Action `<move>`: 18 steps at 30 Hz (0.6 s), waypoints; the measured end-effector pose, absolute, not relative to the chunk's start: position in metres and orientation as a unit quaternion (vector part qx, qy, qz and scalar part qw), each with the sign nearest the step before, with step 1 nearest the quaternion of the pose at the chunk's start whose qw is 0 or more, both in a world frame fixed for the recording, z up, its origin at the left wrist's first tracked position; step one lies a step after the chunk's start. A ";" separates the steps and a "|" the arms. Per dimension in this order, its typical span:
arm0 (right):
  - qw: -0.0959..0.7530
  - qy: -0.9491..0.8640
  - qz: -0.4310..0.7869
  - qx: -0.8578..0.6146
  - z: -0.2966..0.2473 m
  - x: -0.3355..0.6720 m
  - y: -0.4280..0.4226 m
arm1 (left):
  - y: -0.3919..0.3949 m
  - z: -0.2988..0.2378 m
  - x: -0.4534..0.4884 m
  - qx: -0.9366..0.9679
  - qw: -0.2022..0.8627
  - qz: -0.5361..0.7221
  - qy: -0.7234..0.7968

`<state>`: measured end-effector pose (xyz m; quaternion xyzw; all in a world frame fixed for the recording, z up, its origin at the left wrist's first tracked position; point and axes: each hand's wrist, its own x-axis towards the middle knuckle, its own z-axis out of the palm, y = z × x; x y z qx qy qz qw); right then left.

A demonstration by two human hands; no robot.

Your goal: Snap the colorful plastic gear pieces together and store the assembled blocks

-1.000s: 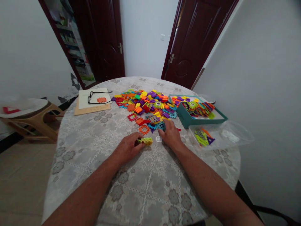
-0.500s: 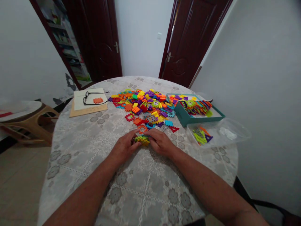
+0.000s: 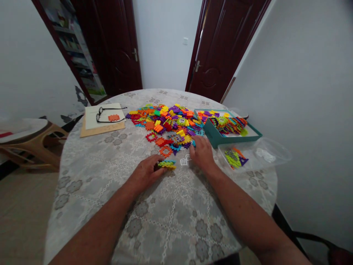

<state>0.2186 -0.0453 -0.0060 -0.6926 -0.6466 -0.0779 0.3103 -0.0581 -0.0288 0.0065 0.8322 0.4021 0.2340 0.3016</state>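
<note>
Fingers of the left hand (image 3: 146, 171) pinch a stack of yellow, green and blue toothed plastic tiles (image 3: 167, 165) over the grey flowered tablecloth (image 3: 161, 222), apparently to hold its layers together, while the right hand (image 3: 203, 152), half-curled at the multicoloured plastic heap (image 3: 168, 127), hides any grip.

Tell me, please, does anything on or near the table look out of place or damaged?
One orange piece lies on the paper between the arms of the black glasses, apart from the main pile. The left wall has dark, ragged patches, perhaps peeling paint.
</note>
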 end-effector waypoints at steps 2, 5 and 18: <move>0.234 -0.615 -0.081 -0.748 -0.011 0.228 -0.043 | -0.029 0.006 -0.058 0.831 0.304 0.232 0.404; 0.153 -0.598 -0.059 -0.784 -0.016 0.234 -0.041 | -0.028 0.005 -0.058 0.833 0.309 0.229 0.398; 0.310 -0.615 -0.100 -0.718 0.001 0.236 -0.039 | -0.032 0.015 -0.057 0.835 0.315 0.233 0.386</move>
